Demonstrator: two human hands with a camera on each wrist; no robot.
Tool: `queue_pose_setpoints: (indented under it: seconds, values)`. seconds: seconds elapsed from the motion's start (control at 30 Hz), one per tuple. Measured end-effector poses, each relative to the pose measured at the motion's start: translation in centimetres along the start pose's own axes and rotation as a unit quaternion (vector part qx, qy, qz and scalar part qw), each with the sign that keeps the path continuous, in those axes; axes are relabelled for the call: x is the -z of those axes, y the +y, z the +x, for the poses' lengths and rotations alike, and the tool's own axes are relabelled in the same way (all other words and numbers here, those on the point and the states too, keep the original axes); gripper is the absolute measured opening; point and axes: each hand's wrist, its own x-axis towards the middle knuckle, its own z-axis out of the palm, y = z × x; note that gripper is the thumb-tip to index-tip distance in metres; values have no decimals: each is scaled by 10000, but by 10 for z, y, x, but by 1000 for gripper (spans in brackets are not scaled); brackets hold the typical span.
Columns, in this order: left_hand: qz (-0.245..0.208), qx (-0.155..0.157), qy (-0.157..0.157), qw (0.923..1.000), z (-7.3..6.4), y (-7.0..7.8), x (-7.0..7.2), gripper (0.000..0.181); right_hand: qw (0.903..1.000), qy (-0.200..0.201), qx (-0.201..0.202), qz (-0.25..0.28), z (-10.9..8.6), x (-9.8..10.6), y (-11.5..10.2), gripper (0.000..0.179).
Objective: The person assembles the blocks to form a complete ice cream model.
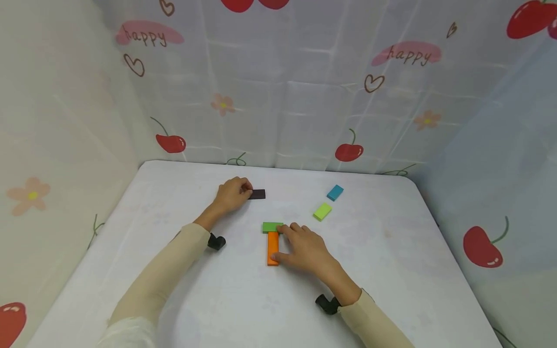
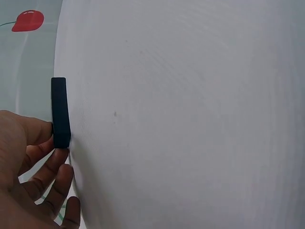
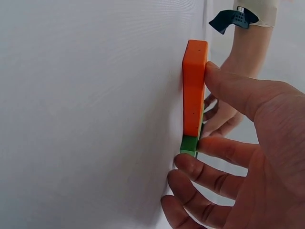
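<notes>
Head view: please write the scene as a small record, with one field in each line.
Surface: white table
Left grip: pinches black block
Right grip: touches green block and orange block
Layout: green block across orange block's far end, like a T
Other blocks: blue block and lime block, right of the T, apart from it

You've got bare desk (image 1: 378,251) right of your right hand (image 1: 306,249); pass there. Gap too between black block (image 1: 258,194) and green block (image 1: 271,227). Left sleeve (image 1: 169,266) bars the left side. Blue block (image 1: 335,193) and lime block (image 1: 322,211) obstruct beyond your right hand; curtain (image 1: 278,96) blocks past the far edge.
</notes>
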Motion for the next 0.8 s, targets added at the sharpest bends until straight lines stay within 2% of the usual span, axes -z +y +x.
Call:
queue_pose_setpoints:
  seconds: [0.3,0.6,0.8]
  values:
    - [69,-152,-75,9998,7,13,-13,13,10000,-48,-43,21,1,-1,1,73]
    - [100,-184,-179,9996,10,23,-17,12,9999,-126,-74,-21,1,0,-1,74]
    - [195,-310,-251,9990,13,29,-22,13,9999,-127,-61,-29,1,1,-1,74]
